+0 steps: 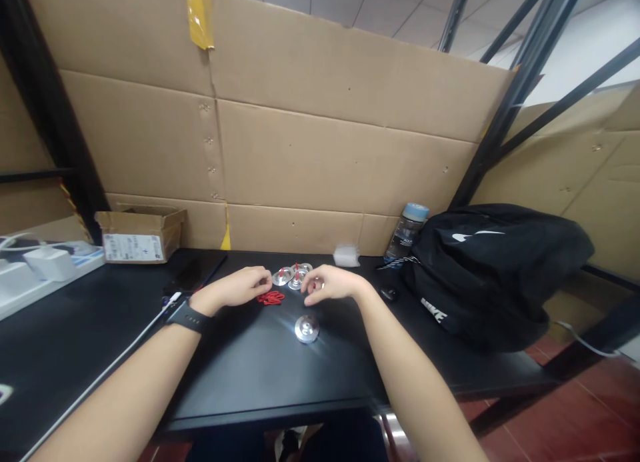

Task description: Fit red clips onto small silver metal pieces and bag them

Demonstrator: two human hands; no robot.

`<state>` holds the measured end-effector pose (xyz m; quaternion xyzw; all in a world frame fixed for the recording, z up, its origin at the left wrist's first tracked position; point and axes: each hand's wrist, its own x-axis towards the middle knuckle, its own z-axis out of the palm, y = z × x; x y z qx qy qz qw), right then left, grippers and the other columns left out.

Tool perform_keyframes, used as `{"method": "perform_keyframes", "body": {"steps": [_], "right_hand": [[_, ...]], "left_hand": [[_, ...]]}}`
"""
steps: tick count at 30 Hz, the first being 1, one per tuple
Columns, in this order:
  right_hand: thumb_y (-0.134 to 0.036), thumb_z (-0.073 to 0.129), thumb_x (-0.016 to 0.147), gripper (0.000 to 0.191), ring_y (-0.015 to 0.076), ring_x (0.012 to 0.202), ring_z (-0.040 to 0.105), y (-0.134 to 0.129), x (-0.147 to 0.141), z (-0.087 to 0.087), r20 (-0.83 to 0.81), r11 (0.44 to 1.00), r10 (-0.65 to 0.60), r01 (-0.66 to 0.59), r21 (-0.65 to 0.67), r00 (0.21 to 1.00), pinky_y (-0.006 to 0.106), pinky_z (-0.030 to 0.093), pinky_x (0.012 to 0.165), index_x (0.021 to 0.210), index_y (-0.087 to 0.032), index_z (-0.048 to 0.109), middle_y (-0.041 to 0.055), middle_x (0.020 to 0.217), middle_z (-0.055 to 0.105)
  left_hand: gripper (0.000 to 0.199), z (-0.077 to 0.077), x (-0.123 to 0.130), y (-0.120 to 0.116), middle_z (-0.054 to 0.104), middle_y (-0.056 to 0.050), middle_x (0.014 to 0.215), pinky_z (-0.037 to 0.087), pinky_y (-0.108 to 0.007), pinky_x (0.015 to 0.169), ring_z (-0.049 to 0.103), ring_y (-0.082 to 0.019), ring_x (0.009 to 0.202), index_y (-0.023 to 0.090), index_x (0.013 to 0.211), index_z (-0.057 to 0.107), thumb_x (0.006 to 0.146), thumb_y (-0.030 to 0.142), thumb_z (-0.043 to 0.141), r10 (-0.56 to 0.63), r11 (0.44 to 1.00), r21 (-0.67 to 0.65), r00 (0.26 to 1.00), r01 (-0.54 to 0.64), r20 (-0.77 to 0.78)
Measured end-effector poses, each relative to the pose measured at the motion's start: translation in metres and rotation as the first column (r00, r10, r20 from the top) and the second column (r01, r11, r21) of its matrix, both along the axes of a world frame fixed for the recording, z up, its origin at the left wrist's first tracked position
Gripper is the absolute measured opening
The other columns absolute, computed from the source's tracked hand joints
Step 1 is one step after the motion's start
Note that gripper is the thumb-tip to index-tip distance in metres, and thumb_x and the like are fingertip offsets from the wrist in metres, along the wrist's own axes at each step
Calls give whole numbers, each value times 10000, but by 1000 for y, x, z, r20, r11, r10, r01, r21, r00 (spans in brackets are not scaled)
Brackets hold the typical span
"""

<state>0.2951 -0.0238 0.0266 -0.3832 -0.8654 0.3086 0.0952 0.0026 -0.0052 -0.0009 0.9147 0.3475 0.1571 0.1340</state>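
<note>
On the black table, my left hand (246, 286) has its fingers drawn together at the edge of a small pile of red cords (271, 298); whether a cord is between the fingertips is hidden. My right hand (330, 283) hovers with curved fingers and the thumb apart, beside several shiny metal discs (283, 277) with red pieces at their centres. It partly covers the discs nearest to it. Closer to me, below the right hand, a single round metal disc (307, 329) lies flat with no red piece visible on it.
A black backpack (490, 275) and a water bottle (406, 233) stand at the right. At the left are an open cardboard box (141, 235), a power strip (50, 275) and a white cable (120, 353). Cardboard panels (320, 149) close off the back. A white packet (346, 255) lies before them.
</note>
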Motion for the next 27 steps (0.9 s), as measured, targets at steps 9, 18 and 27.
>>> {"method": "perform_keyframes", "body": {"steps": [9, 18, 27], "right_hand": [[-249, 753, 770, 215, 132, 713, 588, 27, 24, -26, 10, 898, -329, 310, 312, 944, 231, 410, 666, 971, -172, 769, 37, 879, 710], [-142, 703, 756, 258, 124, 652, 599, 25, 17, -29, -25, 903, -369, 364, 228, 929, 224, 413, 628, 1011, -139, 741, 23, 771, 719], [-161, 661, 784, 134, 110, 543, 609, 5, -3, 2, -393, 901, -393, 433, 15, 831, 210, 472, 569, 894, -133, 733, 10, 625, 672]], "left_hand": [[294, 1, -1, 3, 647, -55, 954, 443, -288, 801, 600, -192, 881, 208, 944, 647, 981, 396, 424, 24, 999, 44, 999, -26, 30], [289, 6, 4, -3, 657, -58, 940, 451, -285, 790, 617, -193, 864, 209, 961, 677, 969, 383, 447, 15, 997, 73, 998, -19, 55], [212, 18, 33, -28, 667, -51, 955, 461, -274, 739, 612, -176, 817, 205, 1019, 642, 961, 358, 506, -2, 989, 143, 960, -40, 279]]}}
